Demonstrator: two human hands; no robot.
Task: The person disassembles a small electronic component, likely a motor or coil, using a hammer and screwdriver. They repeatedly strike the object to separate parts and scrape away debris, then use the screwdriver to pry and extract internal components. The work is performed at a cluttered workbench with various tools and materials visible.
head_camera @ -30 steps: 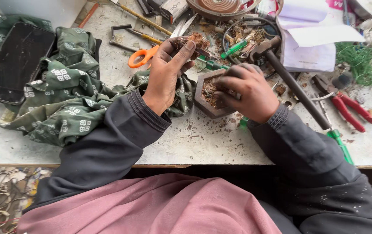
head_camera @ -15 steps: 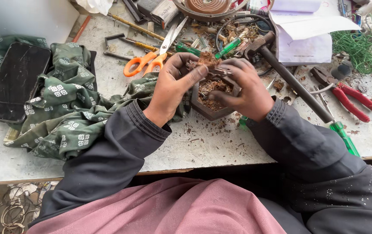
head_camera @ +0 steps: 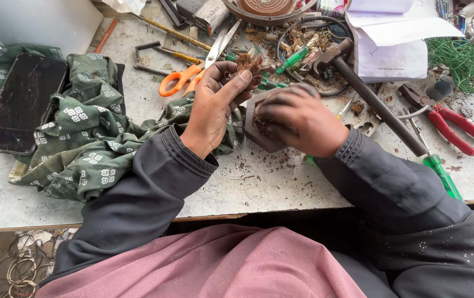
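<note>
Cluttered workbench (head_camera: pixel 248 182), left hand (head_camera: pixel 215 105) pinching copper wire tuft (head_camera: pixel 246 62), right hand (head_camera: pixel 297 121) clasping block (head_camera: pixel 259 129).

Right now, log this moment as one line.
left hand: pinching copper wire tuft | right hand: gripping hexagonal block | bench

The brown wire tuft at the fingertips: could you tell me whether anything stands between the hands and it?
Nothing visible does. The left hand already pinches the brown wire tuft, and the right hand grips the dark block just below it.
</note>
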